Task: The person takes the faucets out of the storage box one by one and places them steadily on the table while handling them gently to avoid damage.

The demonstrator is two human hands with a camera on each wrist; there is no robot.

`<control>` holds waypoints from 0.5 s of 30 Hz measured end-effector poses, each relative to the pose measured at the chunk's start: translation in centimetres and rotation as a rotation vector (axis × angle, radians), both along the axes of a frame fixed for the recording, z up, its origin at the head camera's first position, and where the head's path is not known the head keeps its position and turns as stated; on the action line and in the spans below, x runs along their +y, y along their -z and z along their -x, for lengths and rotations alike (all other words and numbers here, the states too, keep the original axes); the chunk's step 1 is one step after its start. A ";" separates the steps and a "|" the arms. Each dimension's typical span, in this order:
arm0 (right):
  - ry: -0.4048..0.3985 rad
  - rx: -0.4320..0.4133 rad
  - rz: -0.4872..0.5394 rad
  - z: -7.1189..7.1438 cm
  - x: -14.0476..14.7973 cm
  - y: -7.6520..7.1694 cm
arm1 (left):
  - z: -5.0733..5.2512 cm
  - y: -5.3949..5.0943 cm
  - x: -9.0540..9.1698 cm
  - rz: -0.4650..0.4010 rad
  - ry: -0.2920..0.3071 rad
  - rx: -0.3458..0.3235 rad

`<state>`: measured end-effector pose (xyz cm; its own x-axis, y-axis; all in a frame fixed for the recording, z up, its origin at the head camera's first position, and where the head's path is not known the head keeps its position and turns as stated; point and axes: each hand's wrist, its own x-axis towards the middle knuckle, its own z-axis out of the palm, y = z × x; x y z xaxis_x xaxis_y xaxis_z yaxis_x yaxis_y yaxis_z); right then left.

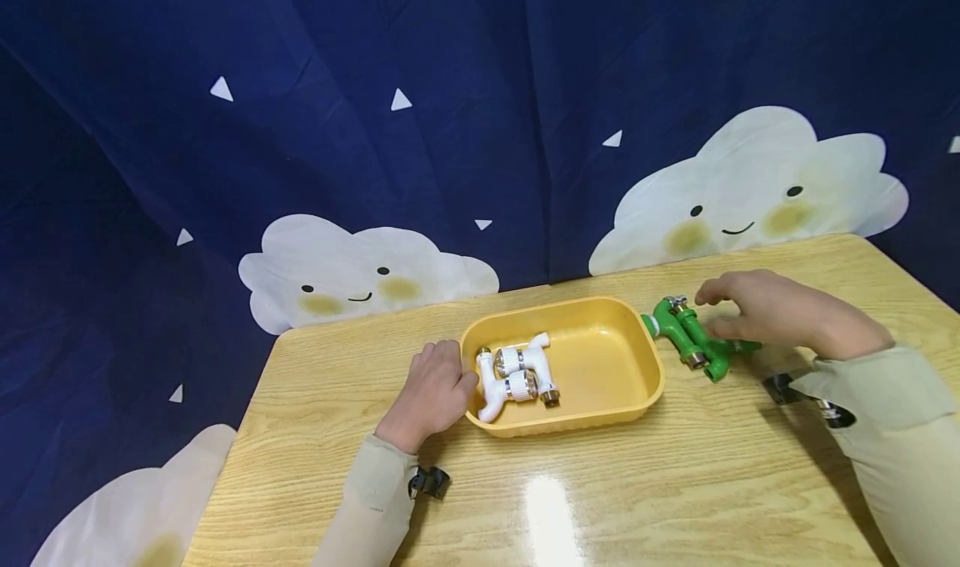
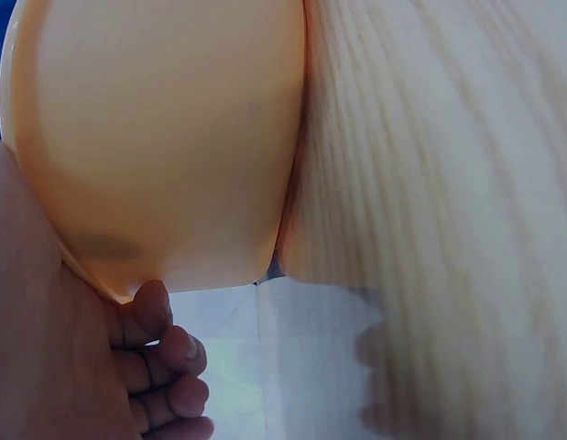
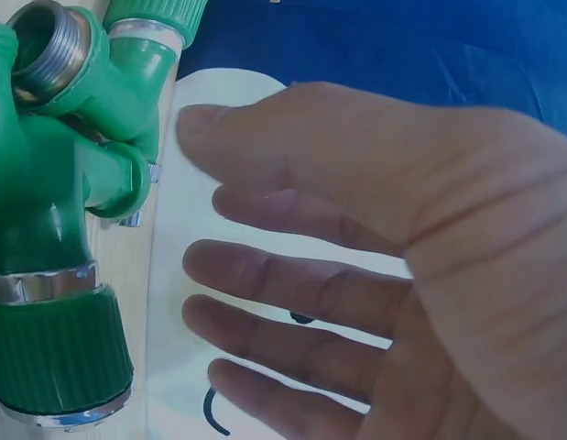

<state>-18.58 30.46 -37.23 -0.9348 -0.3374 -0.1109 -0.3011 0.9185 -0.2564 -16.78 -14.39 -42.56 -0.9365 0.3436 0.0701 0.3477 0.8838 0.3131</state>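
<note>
My left hand grips the left end of a yellow-orange tray, thumb at the rim. In the left wrist view, the fingers of that hand curl at the edge of the tray. Two white taps with ribbed knobs lie together in the tray's left half. My right hand is just right of two green taps on the table beside the tray. The right wrist view shows this hand with fingers spread, apart from the green taps.
The wooden table ends at a dark blue curtain printed with white clouds and triangles. Black wrist devices sit at both cuffs, the left one above the table in front of the tray.
</note>
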 end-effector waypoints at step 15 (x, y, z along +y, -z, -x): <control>0.016 0.050 0.014 -0.3 -1.0 -0.6 | -0.1 -0.1 0.0 -0.003 -0.001 -0.008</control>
